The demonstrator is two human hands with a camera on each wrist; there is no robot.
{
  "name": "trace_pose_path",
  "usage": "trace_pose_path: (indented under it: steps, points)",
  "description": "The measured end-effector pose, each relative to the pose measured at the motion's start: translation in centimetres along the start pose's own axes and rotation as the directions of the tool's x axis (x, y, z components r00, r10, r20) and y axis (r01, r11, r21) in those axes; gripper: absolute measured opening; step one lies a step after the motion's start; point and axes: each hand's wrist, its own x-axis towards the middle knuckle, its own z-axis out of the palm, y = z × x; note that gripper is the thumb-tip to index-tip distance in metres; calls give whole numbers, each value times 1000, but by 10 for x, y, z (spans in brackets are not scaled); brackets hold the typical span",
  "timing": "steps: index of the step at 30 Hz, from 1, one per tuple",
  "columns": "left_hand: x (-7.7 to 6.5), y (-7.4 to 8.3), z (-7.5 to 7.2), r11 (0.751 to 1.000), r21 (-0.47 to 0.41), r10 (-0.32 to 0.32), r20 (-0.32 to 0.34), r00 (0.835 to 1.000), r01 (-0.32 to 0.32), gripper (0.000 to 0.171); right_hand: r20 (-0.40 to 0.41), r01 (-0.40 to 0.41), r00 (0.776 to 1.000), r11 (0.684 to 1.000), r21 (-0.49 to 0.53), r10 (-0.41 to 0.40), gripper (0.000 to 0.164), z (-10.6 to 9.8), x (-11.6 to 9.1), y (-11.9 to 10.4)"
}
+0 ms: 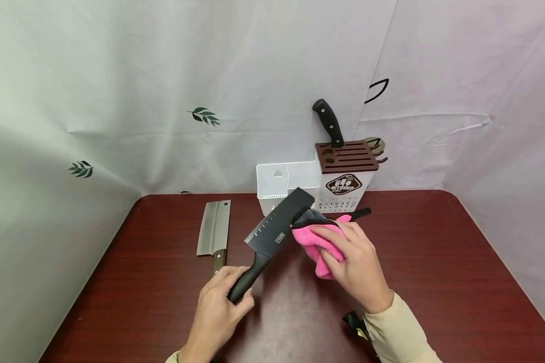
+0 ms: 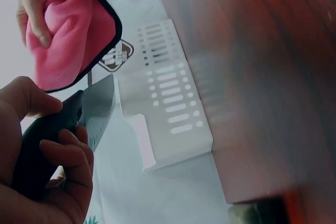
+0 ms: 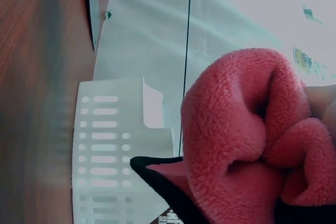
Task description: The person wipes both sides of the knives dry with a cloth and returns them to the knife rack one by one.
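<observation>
My left hand (image 1: 220,307) grips the black handle of a dark cleaver (image 1: 281,222), its blade tilted up and to the right above the table. In the left wrist view the fingers curl round that handle. A pink cloth (image 1: 318,247) with black edging and a grey underside is bunched in my right hand (image 1: 356,257), close beside the blade's right edge. The right wrist view shows the cloth (image 3: 236,129) in thick folds, with the blade (image 3: 185,66) seen edge-on as a thin line. On the table left of the held cleaver lies a steel cleaver (image 1: 214,228) with a wooden handle.
A white knife holder (image 1: 290,184) with a brown slotted top (image 1: 349,156) stands at the table's back edge. A black-handled knife (image 1: 329,123) sits in it. Another black handle (image 1: 361,214) lies before it. A small black object (image 1: 355,322) is near my right sleeve.
</observation>
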Motion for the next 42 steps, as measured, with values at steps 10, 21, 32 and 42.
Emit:
trace_pose_path:
  steps: [10, 21, 32, 42]
  points:
    - [-1, 7, 10, 992, -112, 71, 54, 996, -65, 42, -2, -4, 1000, 1000, 21, 4, 42, 1, 1, -6]
    - [0, 9, 19, 989, -131, 80, 84, 993, -68, 41, 38, 94, 995, 994, 61, -96, 26, 0, 3, -15]
    - [1, 12, 27, 975, -188, 134, 72, 988, -118, 39, 202, 121, 971, 992, 45, -127, 30, 3, -2, -14]
    - [4, 13, 29, 968, -149, 216, 84, 973, -202, 29, 319, 132, 941, 990, -53, -109, 39, 4, -4, -15]
